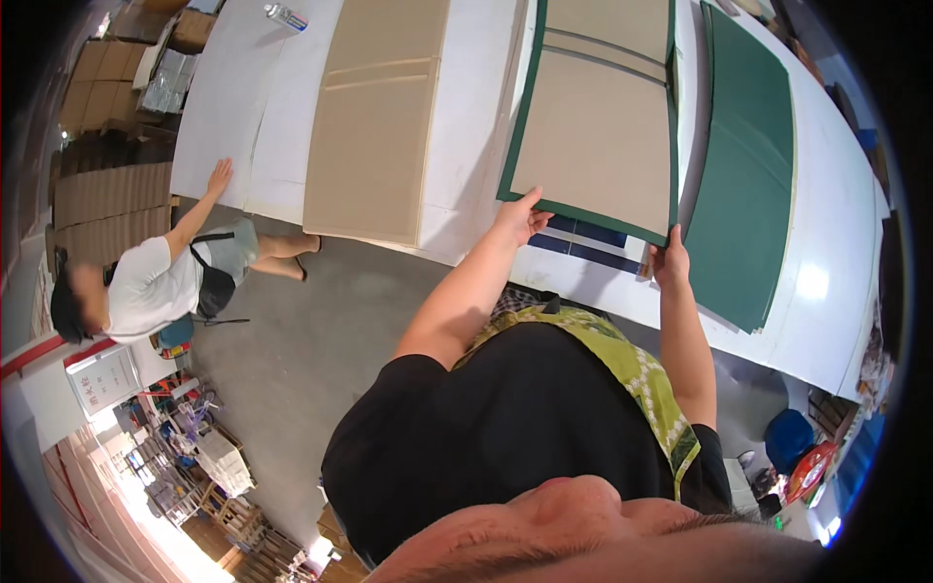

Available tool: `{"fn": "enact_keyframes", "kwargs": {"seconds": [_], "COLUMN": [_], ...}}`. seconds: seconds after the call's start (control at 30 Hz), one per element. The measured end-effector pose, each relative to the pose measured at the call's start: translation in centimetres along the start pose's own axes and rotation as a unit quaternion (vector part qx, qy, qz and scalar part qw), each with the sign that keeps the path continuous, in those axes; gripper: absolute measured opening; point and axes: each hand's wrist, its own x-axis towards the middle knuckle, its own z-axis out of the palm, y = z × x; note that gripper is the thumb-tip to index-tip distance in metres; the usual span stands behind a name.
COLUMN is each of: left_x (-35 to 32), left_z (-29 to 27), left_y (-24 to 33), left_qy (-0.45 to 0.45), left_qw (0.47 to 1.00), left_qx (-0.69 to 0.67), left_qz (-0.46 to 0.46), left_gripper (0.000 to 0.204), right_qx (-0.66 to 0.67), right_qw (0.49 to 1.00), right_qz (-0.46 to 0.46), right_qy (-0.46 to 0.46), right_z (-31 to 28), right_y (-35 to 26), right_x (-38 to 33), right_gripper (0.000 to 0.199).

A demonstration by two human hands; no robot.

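A large beige board with a green border and two cross creases is lifted at its near end above the white table. At the near left corner area, my left hand grips its edge, thumb on top and fingers curled beneath. My right hand pinches the near right corner, with some fingers hidden behind it. Dark blue strips show on the table just under the raised edge. To the right lies a dark green sheet, and to the left a plain beige board with similar creases.
The white table curves across the view. A spray can stands at its far left. At the left end, another person rests a hand on the tabletop. Stacked cardboard sits beyond. A blue stool is at lower right.
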Motion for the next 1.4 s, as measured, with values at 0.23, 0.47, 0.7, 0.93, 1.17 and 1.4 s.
{"fn": "enact_keyframes", "kwargs": {"seconds": [0.23,0.47,0.7,0.93,1.17,1.4], "left_x": [1.1,1.0,0.9,2.0,1.7,3.6], "left_z": [-4.1,-2.7,-3.9,-4.0,-0.6,0.0], "left_y": [1.8,2.9,3.2,2.3,0.4,0.0], "left_qy": [-0.022,0.055,-0.054,0.023,-0.063,-0.015], "left_qw": [0.992,0.986,0.978,0.992,0.983,0.992], "left_qx": [0.097,0.129,0.148,0.063,-0.102,-0.110], "left_qz": [0.074,0.088,0.140,0.109,0.142,0.058], "left_gripper": [0.032,0.036,0.030,0.029,0.024,0.026], "right_qx": [0.013,0.032,0.061,0.076,0.109,0.083], "right_qw": [1.000,0.999,0.994,0.992,0.992,0.996], "right_qz": [0.006,-0.030,-0.089,-0.026,-0.029,-0.009], "right_qy": [0.021,-0.006,-0.034,-0.100,-0.052,0.037], "right_z": [-1.3,-2.2,-2.6,-3.4,-2.5,-3.4], "right_y": [0.5,2.1,3.2,2.5,2.6,3.1], "right_x": [2.5,3.8,3.8,5.4,3.2,5.4], "right_gripper": [0.036,0.043,0.023,0.039,0.053,0.052]}}
